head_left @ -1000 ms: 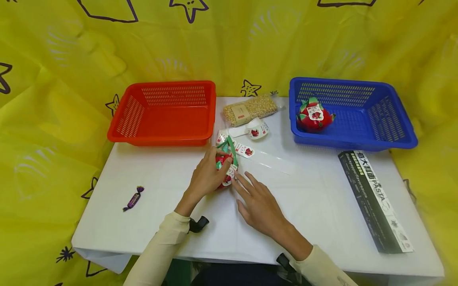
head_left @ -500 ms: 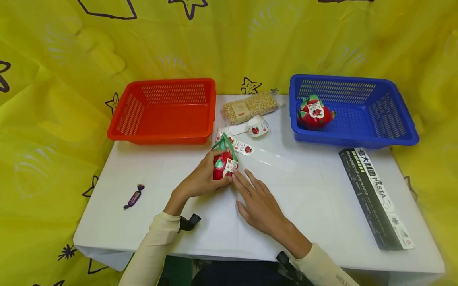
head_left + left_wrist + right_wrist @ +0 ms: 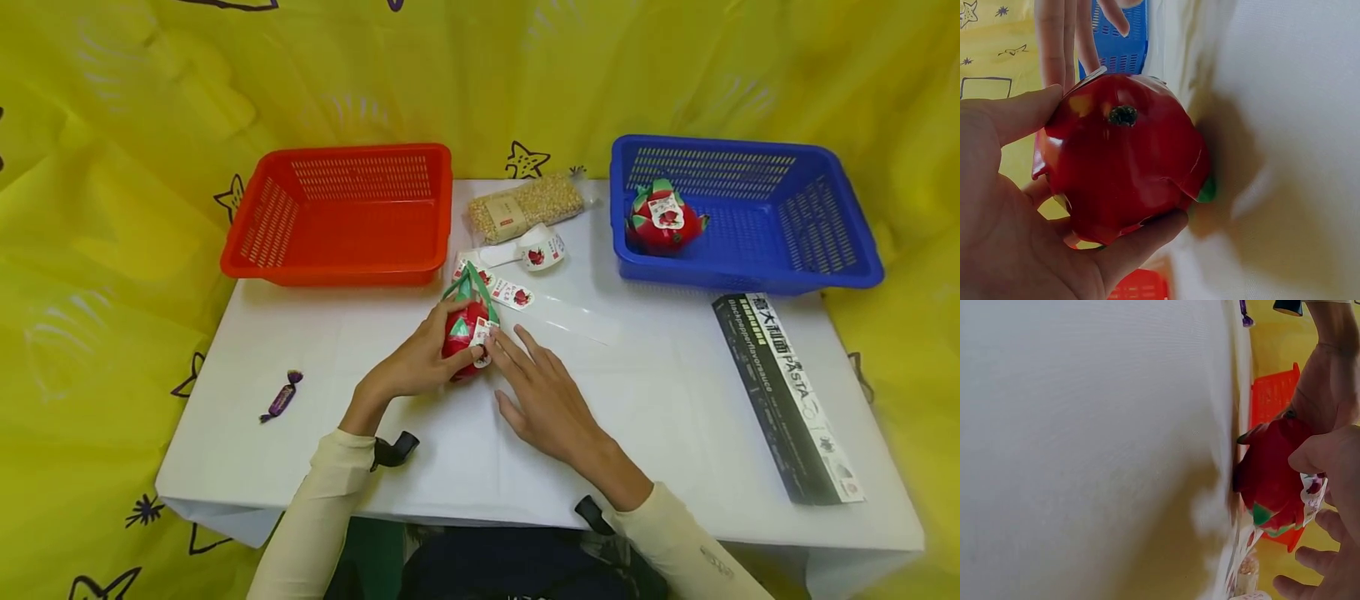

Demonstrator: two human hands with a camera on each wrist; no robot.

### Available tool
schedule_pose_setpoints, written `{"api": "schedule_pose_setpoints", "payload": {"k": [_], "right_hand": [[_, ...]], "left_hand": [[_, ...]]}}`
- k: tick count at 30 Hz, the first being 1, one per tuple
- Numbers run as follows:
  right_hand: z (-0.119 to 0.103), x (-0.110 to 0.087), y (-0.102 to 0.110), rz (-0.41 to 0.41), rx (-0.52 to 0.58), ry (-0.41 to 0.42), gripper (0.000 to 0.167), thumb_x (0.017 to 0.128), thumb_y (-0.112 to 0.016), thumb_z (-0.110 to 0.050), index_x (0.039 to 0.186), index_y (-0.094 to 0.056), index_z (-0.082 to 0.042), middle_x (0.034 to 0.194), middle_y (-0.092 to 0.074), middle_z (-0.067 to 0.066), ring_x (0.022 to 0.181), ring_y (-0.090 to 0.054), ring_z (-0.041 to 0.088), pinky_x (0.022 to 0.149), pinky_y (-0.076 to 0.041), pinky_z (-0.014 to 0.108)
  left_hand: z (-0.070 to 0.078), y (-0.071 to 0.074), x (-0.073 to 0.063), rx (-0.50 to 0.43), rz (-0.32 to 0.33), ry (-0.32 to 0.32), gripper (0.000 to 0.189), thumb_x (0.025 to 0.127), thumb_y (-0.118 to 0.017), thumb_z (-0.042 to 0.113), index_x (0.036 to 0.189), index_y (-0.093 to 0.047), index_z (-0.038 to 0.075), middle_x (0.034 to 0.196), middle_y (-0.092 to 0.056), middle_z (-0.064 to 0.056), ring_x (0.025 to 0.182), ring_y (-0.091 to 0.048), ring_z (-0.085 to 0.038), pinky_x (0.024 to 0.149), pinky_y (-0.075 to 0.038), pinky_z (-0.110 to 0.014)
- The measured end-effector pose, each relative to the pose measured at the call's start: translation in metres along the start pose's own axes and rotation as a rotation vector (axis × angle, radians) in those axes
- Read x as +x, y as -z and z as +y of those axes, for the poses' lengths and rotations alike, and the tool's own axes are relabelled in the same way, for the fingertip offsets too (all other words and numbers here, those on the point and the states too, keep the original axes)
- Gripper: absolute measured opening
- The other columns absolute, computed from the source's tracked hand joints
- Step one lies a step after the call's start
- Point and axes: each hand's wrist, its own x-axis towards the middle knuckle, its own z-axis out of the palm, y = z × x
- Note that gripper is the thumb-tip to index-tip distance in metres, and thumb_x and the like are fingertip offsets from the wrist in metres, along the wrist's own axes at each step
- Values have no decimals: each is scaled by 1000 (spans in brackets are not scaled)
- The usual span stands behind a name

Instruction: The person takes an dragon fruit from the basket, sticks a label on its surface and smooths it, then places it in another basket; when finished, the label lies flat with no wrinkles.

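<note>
My left hand (image 3: pixel 412 358) grips a red dragon fruit (image 3: pixel 1129 156) with green-tipped scales, thumb on one side and fingers round the other. In the head view the dragon fruit stands at the table's middle, its green leaves pointing away from me. A white sticker (image 3: pixel 482 340) with a fruit picture is on its right side. The fingertips of my right hand (image 3: pixel 543 400) rest at this sticker, fingers fairly straight and spread. Just beyond lies a clear strip of matching labels (image 3: pixel 512 294), leading to a label roll (image 3: pixel 542 250).
A red basket (image 3: pixel 337 275) stands back left. The blue basket (image 3: pixel 742 279) at back right holds another stickered dragon fruit (image 3: pixel 666 218). A bag of corn kernels (image 3: pixel 528 207) lies between them. A pasta box (image 3: pixel 787 400) is at right, a purple-wrapped candy (image 3: pixel 282 397) at left.
My left hand has shifted from over the dragon fruit to its near left side, thumb now by the sticker. The right fingers stay at the sticker. The head view has tilted down.
</note>
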Motion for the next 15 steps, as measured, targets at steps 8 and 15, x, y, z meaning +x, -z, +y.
{"api": "schedule_pose_setpoints", "payload": {"k": [8,15], "right_hand": [[-2,2,-5,-1,17,-25,84,95,-78,-22,166,-34,-10,173,-32,9,159,-30,39,118,-40,59],[-1,3,-6,28,19,-17,86,94,-79,-21,166,-34,-9,173,-34,7,157,-33,39,118,-41,57]], "left_hand": [[0,-1,0,-1,-6,-9,83,105,-66,33,166,-17,5,172,-20,-20,147,-40,-41,115,-45,-59],[2,-3,-1,-6,0,13,85,105,-64,29,167,-11,6,163,-35,-20,139,-45,-40,110,-50,-57]]}}
